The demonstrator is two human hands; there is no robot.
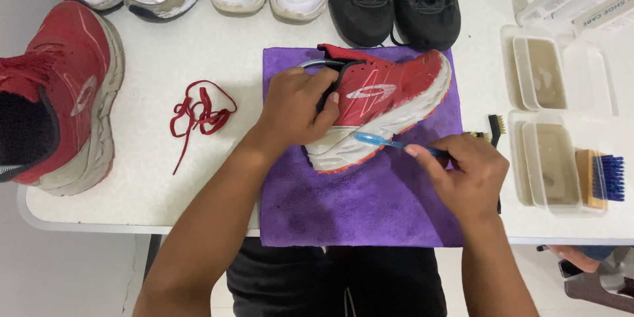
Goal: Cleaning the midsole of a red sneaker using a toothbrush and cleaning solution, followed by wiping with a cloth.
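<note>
Red mesh sneaker with a chunky white rubber sole is lying on its side on the fuzzy purple microfibre cloth. Left hand is gripping its heel collar, fingers curled inside. Right hand is pinching a slim blue plastic toothbrush against the sole. Loose red lace is lying left of the cloth.

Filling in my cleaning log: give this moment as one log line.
left hand: grips red shoe | right hand: holds blue toothbrush at sole | under: purple cloth
</note>
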